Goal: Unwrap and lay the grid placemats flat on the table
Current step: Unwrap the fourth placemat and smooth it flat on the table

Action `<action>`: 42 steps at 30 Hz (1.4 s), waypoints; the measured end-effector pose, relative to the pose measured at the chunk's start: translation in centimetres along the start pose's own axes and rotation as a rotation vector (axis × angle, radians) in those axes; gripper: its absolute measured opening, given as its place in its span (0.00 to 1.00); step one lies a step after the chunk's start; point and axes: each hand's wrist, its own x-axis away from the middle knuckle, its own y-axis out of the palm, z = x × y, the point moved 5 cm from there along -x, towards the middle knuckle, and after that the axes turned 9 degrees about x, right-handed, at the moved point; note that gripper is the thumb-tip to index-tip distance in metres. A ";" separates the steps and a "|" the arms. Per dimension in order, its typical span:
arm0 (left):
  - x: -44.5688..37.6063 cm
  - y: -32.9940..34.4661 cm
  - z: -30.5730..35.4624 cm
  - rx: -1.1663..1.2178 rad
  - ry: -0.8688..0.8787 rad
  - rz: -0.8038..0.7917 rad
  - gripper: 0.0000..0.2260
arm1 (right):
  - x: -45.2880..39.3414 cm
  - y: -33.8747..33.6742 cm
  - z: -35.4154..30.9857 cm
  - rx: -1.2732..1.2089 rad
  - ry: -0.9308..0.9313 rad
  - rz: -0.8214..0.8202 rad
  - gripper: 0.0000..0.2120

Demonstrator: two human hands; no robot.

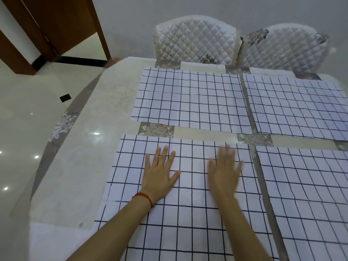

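Several white placemats with dark grid lines lie flat on the table. The near left placemat (188, 213) is under both my hands. My left hand (160, 174), with a red string bracelet at the wrist, rests palm down on it with fingers spread. My right hand (224, 172) is also palm down on the same mat, fingers apart and motion-blurred. The far left placemat (190, 100), far right placemat (297, 108) and near right placemat (308, 194) lie beside it, creased along their fold lines.
The table (84, 147) wears a pale cloth with grey floral patches; its left edge runs diagonally. Two quilted white chairs (195, 42) (284, 48) stand at the far side. A glossy tiled floor (28, 110) and a brown door frame (98, 25) lie to the left.
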 end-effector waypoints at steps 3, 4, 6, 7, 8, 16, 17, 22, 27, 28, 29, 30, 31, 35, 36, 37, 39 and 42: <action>0.0 0.0 0.0 -0.013 0.010 -0.003 0.29 | 4.6 2.0 -4.4 0.051 -0.313 -0.104 0.26; 0.1 0.0 0.0 -0.012 0.011 -0.006 0.30 | 5.1 2.2 -3.6 0.046 -0.277 -0.142 0.27; 0.1 -0.1 0.0 -0.014 0.023 0.019 0.30 | 5.0 2.1 0.2 0.033 -0.131 -0.116 0.29; 0.0 -0.1 0.0 -0.005 0.029 0.018 0.30 | 5.1 1.9 2.4 0.041 -0.066 -0.098 0.30; 0.0 -0.1 0.2 0.011 0.027 0.001 0.30 | 5.3 1.5 4.4 0.040 0.002 -0.086 0.30; 1.3 -1.2 3.4 0.073 -0.026 -0.016 0.26 | 6.0 0.8 6.6 0.066 0.114 -0.138 0.30; 2.1 -0.9 4.9 0.106 0.015 -0.035 0.25 | 5.9 0.7 6.7 0.074 0.109 -0.132 0.31; 5.4 0.5 4.3 0.041 0.086 -0.134 0.26 | 6.0 0.7 6.7 0.074 0.094 -0.109 0.33; 6.8 -1.6 -4.5 0.062 -0.144 -0.013 0.33 | 6.1 0.7 6.8 0.054 0.098 -0.109 0.34; 7.2 -2.0 -5.9 0.087 -0.186 -0.004 0.35 | 6.1 0.7 6.8 0.058 0.097 -0.107 0.34; 7.6 -2.3 -7.0 0.101 -0.216 0.002 0.37 | 6.0 0.6 6.8 0.059 0.096 -0.104 0.34; 7.9 -2.7 -7.6 0.103 -0.236 0.002 0.38 | 6.0 0.6 6.8 0.058 0.095 -0.100 0.34; 8.1 -2.9 -8.0 0.101 -0.247 -0.001 0.38 | 6.1 0.6 6.8 0.055 0.093 -0.096 0.34; 8.1 -3.1 -7.8 0.133 -0.256 -0.035 0.42 | 6.1 0.4 6.6 0.047 0.097 -0.115 0.34; 8.1 -3.3 -7.6 0.150 -0.254 -0.042 0.43 | 6.1 0.3 6.6 0.044 0.098 -0.132 0.32; 8.1 -3.7 -7.4 0.170 -0.247 -0.048 0.44 | 6.1 0.1 6.6 0.032 0.101 -0.153 0.29; 8.1 -4.7 -6.9 0.218 -0.224 -0.051 0.41 | 6.2 -0.6 6.3 -0.044 0.119 -0.178 0.25; 8.3 -6.8 -6.0 0.313 -0.143 -0.029 0.37 | 7.2 -3.1 4.7 -0.203 0.096 -0.090 0.23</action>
